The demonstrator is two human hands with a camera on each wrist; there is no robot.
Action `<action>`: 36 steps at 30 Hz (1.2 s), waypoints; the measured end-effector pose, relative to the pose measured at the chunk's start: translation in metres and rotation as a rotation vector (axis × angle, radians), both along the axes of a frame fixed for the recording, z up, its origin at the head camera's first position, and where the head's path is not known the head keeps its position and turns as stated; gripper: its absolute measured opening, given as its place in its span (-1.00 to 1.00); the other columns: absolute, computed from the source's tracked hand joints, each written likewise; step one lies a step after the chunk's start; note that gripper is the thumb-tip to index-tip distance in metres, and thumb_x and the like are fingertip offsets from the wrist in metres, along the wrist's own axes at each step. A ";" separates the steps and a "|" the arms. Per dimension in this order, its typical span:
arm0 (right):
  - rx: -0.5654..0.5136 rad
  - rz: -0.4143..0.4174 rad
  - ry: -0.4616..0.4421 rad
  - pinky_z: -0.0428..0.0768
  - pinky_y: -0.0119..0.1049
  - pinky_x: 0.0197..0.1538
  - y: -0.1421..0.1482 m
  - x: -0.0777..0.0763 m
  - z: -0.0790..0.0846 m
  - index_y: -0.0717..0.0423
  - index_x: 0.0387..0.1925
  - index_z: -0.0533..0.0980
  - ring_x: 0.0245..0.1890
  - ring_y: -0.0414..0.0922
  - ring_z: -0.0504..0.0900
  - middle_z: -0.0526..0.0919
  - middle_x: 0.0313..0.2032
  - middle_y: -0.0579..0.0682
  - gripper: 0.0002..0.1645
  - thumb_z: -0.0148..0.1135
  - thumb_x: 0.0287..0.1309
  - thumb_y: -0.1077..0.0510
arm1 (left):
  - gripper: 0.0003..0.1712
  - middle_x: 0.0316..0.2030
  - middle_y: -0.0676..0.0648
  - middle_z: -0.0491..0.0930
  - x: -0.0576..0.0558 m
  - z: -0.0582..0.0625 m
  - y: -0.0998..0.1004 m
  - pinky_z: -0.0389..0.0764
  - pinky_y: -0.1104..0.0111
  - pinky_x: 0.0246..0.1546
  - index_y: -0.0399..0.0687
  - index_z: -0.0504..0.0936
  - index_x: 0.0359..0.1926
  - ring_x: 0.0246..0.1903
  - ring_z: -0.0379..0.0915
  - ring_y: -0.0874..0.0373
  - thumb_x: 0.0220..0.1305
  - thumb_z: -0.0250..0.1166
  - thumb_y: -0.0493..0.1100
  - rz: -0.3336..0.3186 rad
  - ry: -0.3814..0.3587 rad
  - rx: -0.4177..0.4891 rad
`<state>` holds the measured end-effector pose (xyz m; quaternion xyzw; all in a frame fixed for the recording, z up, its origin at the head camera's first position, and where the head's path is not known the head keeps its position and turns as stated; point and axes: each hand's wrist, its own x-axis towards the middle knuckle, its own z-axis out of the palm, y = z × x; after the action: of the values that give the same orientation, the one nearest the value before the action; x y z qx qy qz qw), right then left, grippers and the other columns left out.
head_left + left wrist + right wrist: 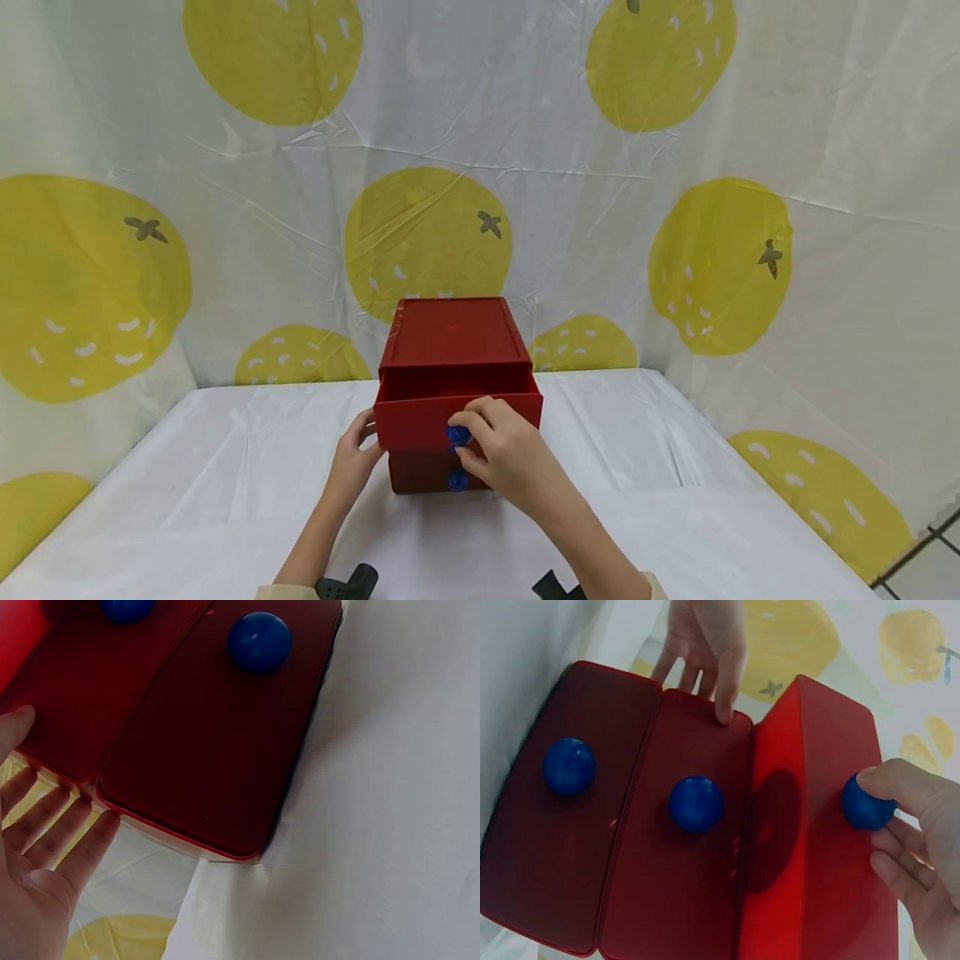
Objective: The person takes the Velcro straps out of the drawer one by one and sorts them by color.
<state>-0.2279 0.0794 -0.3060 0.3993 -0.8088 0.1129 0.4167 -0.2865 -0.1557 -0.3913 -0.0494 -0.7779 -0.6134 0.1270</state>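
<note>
A red drawer cabinet (453, 331) has its top drawer (416, 423) pulled partway out. My right hand (517, 458) pinches the top drawer's round blue knob (868, 802) between thumb and fingers. Beside the cabinet's left side is my left hand (350, 463), its fingers (88, 851) fairly straight along the side and its thumb at the front edge of the middle drawer (82, 712). The middle drawer and bottom drawer (559, 855) are shut, each with a blue knob. Much of the top drawer's inside is in shadow or hidden.
The cabinet stands on a white-covered table (247, 475). Behind and around it hangs a white curtain (570, 208) printed with yellow fruit. Floor tiles (930, 567) show at the lower right.
</note>
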 end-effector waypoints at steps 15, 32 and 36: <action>0.042 0.026 -0.024 0.57 -0.53 -0.25 0.003 0.006 0.005 0.03 -0.27 0.52 -0.34 -0.27 0.47 0.51 -0.28 -0.09 -0.66 0.41 -0.19 0.14 | -0.47 0.15 -0.18 0.40 -0.002 0.001 0.001 0.51 0.13 0.00 -0.05 0.32 0.21 0.13 0.32 -0.04 0.19 0.17 -0.19 0.006 0.000 0.009; 0.070 0.015 0.044 0.51 -0.52 -0.28 0.003 0.014 0.007 -0.04 -0.33 0.50 -0.39 -0.29 0.44 0.48 -0.34 -0.14 -0.70 0.37 -0.21 0.15 | -0.47 0.15 -0.16 0.40 -0.001 -0.002 -0.001 0.48 0.38 -0.10 -0.06 0.33 0.21 0.12 0.32 -0.02 0.18 0.14 -0.25 -0.011 0.016 0.018; 0.078 0.016 0.053 0.49 -0.52 -0.29 0.003 0.016 0.008 -0.05 -0.34 0.49 -0.41 -0.29 0.43 0.48 -0.35 -0.15 -0.70 0.37 -0.22 0.16 | -0.47 0.16 -0.16 0.39 0.000 -0.002 -0.001 0.49 0.34 -0.08 -0.06 0.32 0.22 0.13 0.31 -0.02 0.19 0.13 -0.23 -0.012 0.021 0.014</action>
<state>-0.2118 0.0823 -0.2984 0.4244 -0.7982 0.0742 0.4210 -0.2860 -0.1566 -0.3931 -0.0595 -0.7719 -0.6190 0.1318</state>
